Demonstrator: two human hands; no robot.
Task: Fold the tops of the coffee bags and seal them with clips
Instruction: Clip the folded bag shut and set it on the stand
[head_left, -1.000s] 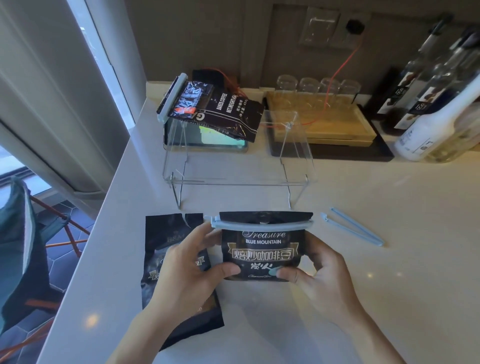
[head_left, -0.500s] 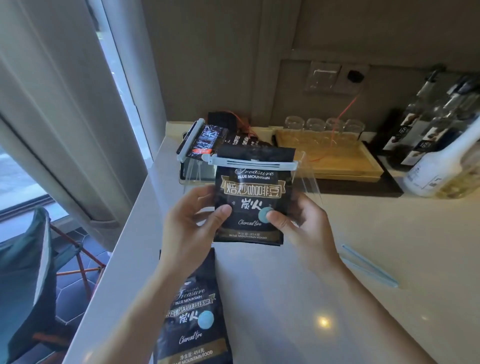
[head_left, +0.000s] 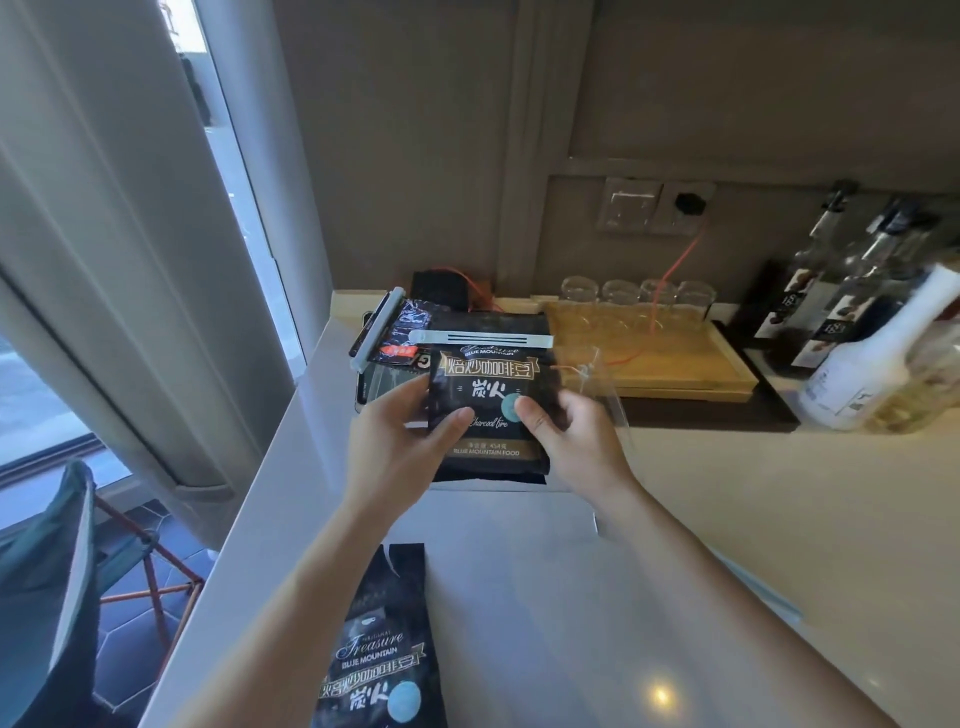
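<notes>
Clipped coffee bag held over the clear rack, with one bag left to seal.

The pale stone counter (head_left: 727, 519) lay under both arms, and the clear acrylic rack (head_left: 605, 387) stood just beyond the fingertips. The left hand (head_left: 400, 447) and the right hand (head_left: 576, 441) were both clamped on the black glossy coffee bag with gold lettering (head_left: 488, 410), thumbs on its front and fingers behind it. Its folded top carried a long pale blue plastic clip (head_left: 480, 339), above the thumbs. Another clipped dark bag (head_left: 410, 332) lay beyond the left fingers, and an unclipped black coffee bag (head_left: 384, 654) lay near the left forearm. I think the bag could slide off the smooth rack if released tilted, or knock the neighbouring bag.
</notes>
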